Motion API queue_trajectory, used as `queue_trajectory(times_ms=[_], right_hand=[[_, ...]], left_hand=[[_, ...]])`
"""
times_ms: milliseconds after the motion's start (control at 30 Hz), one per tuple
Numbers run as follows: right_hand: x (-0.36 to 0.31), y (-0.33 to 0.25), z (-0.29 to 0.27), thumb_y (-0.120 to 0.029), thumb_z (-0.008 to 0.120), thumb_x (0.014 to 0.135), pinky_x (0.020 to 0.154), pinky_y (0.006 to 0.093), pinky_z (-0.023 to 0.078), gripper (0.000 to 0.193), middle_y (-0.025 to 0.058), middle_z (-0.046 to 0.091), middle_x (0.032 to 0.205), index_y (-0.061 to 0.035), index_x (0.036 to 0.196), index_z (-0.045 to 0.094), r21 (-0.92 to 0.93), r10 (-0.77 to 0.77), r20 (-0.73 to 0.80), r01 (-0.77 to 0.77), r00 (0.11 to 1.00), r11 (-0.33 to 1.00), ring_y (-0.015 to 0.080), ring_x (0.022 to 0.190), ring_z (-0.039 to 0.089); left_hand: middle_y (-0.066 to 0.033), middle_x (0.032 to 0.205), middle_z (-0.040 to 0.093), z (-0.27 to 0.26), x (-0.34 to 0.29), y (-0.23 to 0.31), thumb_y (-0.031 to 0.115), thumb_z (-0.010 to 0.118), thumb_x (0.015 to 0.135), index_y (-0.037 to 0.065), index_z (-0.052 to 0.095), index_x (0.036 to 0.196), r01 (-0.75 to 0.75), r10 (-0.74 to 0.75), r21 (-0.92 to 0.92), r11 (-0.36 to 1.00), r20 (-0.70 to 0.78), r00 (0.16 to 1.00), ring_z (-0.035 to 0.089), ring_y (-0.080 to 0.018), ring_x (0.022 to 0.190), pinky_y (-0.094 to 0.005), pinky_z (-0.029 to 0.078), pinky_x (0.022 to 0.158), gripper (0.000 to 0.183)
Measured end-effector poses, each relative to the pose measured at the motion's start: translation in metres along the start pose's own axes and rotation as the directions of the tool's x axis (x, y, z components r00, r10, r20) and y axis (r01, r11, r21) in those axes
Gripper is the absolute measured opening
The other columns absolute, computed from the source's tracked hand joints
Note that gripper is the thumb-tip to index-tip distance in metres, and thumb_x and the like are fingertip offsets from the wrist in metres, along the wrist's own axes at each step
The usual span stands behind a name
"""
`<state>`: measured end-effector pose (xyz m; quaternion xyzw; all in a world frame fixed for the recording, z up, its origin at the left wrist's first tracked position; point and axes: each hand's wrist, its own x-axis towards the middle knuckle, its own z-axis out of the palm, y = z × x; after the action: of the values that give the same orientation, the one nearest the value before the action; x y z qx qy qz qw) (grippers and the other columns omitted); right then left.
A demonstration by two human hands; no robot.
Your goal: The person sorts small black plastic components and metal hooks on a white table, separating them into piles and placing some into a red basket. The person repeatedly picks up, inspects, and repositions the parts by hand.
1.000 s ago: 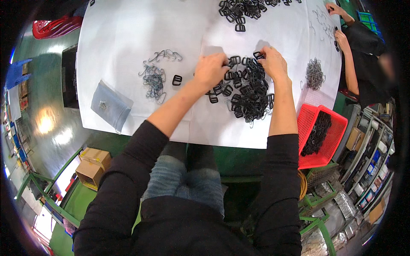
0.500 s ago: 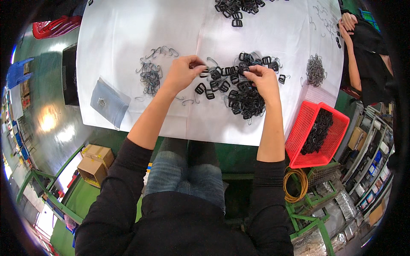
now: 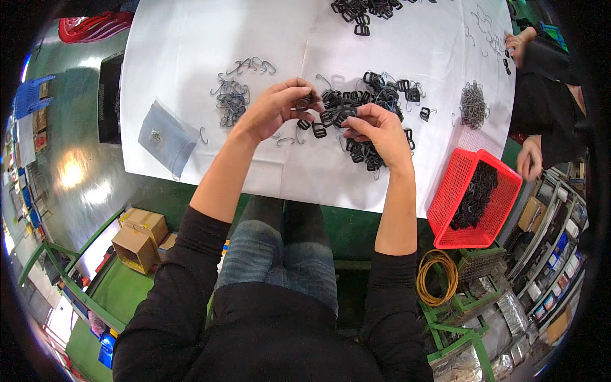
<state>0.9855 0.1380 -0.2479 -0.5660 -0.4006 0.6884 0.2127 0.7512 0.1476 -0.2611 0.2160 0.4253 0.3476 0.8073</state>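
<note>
My left hand (image 3: 272,111) is over the middle of the white-covered table, its fingers closed round a black plastic buckle (image 3: 306,100). To its right, my right hand (image 3: 384,136) pinches another black buckle (image 3: 345,115) between thumb and fingertips. Both hands are above a heap of black buckles (image 3: 384,94), several with thin wire hooks attached; part of the heap is hidden under my right hand. Loose wire hooks (image 3: 233,102) lie in a cluster left of my left hand. A few single hooks (image 3: 284,139) rest below it.
A red plastic basket (image 3: 445,219) holding black pieces stands at the table's right edge. Nearby are a hook pile (image 3: 473,106) and another person's hand (image 3: 529,158). A grey-blue bag (image 3: 167,141) lies at the left; more buckles (image 3: 363,19) sit at the far side.
My right hand has drawn left and slightly down from the heap, holding a buckle closer to my left hand. The other person's one hand has moved down beside the basket.
</note>
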Motion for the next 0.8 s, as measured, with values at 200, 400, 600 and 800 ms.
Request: queue_trajectory(times_ms=[200,400,600,800], right_hand=[[-0.003,0.004,0.024,-0.014,0.062,0.086,0.064,0.0241,0.049,0.022,0.0095,0.066,0.089,-0.0002,0.102,0.058,0.067,0.021,0.099,-0.028,0.995,0.997,0.0163,0.074,0.066],[-0.009,0.015,0.041,-0.021,0.059,0.089,0.069,0.0284,0.054,0.037,0.0120,0.065,0.093,0.0036,0.116,0.052,0.373,0.074,0.108,-0.110,0.991,0.921,0.0197,0.076,0.067],[-0.006,0.025,0.059,-0.016,0.059,0.089,0.065,0.0289,0.056,0.034,0.0130,0.066,0.090,0.0021,0.116,0.051,0.435,0.121,0.051,-0.131,0.991,0.891,0.0200,0.074,0.067],[0.000,0.021,0.077,-0.013,0.062,0.085,0.064,0.0318,0.055,0.019,0.0103,0.065,0.088,-0.0012,0.099,0.057,0.290,0.183,-0.180,-0.126,0.966,0.949,0.0223,0.076,0.066]], left_hand=[[0.0020,0.074,0.059,0.022,-0.003,-0.021,0.027,0.071,0.081,0.005,0.062,0.096,0.009,0.006,0.329,0.944,-0.043,0.999,0.054,-0.0057,0.065,-0.0207,0.042,0.060,0.028],[0.0013,0.074,0.060,0.019,-0.013,-0.023,0.025,0.070,0.081,0.005,0.064,0.092,-0.032,0.097,0.332,0.943,-0.182,0.978,0.054,-0.0056,0.066,-0.0212,0.042,0.059,0.023],[0.0005,0.075,0.060,0.013,-0.024,-0.031,0.017,0.068,0.082,0.005,0.067,0.100,-0.187,0.322,0.510,0.840,-0.191,0.927,0.055,-0.0070,0.069,-0.0207,0.042,0.061,0.021],[-0.0014,0.088,0.061,-0.009,-0.041,-0.037,0.013,0.063,0.085,0.006,0.067,0.103,-0.273,0.380,0.478,0.835,-0.141,0.914,0.056,-0.0102,0.078,-0.0253,0.045,0.066,0.019]])
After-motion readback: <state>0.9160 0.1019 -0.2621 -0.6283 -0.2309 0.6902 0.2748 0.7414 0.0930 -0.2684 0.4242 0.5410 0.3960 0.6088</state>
